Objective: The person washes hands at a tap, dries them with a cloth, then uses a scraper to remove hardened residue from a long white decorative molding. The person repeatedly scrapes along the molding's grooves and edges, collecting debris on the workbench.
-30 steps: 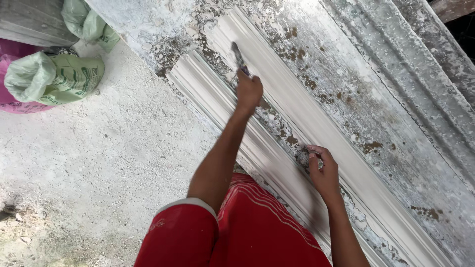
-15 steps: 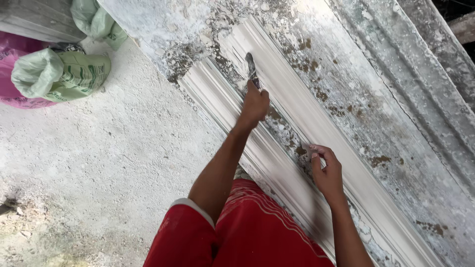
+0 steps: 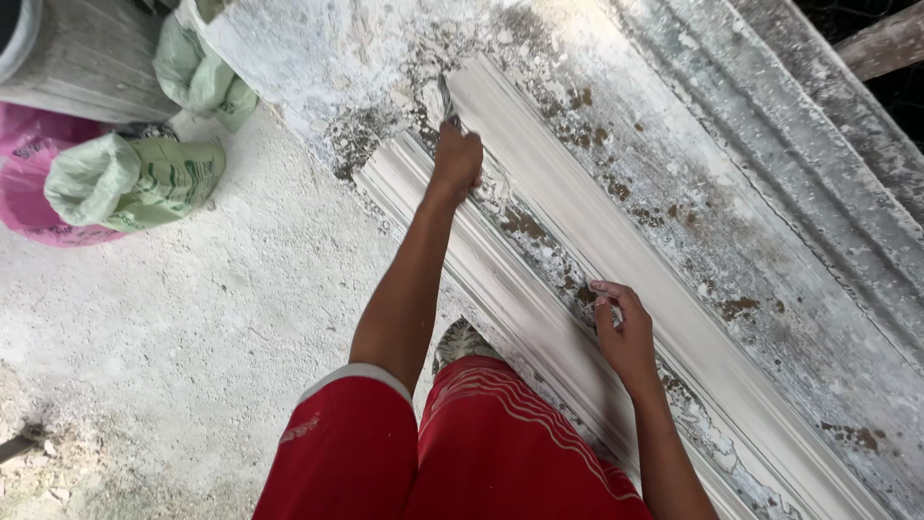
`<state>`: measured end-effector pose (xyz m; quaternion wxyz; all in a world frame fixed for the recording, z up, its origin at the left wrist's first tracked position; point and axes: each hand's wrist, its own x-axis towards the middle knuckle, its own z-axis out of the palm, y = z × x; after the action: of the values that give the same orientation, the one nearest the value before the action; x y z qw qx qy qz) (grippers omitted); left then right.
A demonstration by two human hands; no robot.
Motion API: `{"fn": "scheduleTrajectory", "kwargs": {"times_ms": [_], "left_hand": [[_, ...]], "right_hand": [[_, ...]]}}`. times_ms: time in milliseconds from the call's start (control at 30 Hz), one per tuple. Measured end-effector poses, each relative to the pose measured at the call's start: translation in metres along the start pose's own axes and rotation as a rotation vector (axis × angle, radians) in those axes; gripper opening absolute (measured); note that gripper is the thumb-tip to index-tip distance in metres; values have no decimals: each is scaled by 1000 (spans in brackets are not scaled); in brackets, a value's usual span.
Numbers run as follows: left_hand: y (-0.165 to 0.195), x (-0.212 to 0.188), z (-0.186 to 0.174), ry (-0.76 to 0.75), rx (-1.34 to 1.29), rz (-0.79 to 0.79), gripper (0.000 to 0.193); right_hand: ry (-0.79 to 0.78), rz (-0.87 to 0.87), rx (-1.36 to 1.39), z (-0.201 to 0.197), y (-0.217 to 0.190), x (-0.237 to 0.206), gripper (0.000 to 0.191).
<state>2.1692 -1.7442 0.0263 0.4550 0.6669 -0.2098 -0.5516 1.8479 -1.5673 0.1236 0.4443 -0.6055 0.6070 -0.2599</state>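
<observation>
A long white plaster moulding (image 3: 539,144) runs diagonally from the upper middle to the lower right, set in a flaking, stained mould bed (image 3: 731,221). My left hand (image 3: 457,159) is stretched out to its far end and grips a narrow metal scraper (image 3: 446,101), whose blade touches the moulding's edge. My right hand (image 3: 626,337) is nearer to me, with its fingers curled over the moulding's ridge. My red shorts (image 3: 481,453) and one shoe (image 3: 462,342) show below.
A rough white concrete floor (image 3: 192,337) lies to the left. At the upper left are two pale green sacks (image 3: 135,178), a pink bag (image 3: 29,164) and a grey drum (image 3: 77,58). A wooden beam (image 3: 885,43) crosses the top right corner.
My left hand has kept the scraper at the moulding's far end, shifting slightly along it. My right hand has stayed on the ridge. The view has drifted a little.
</observation>
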Motion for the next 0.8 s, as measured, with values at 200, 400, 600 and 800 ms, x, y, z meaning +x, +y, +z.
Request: {"fn": "scheduleTrajectory", "kwargs": {"times_ms": [200,400,600,800], "left_hand": [[3,-106,21,-69,173,171,59],[3,-175,36,-107,283,206,73],[-53,-175,19,-25,437,406,67],[-39,-130,-7,89,439,572,57]], "right_hand": [[44,148,25,-14,21,-28,29],[97,66,56,-29,54,-65,29],[114,240,10,-28,64,-81,30],[203,93,62,-1,54,-77,27]]}}
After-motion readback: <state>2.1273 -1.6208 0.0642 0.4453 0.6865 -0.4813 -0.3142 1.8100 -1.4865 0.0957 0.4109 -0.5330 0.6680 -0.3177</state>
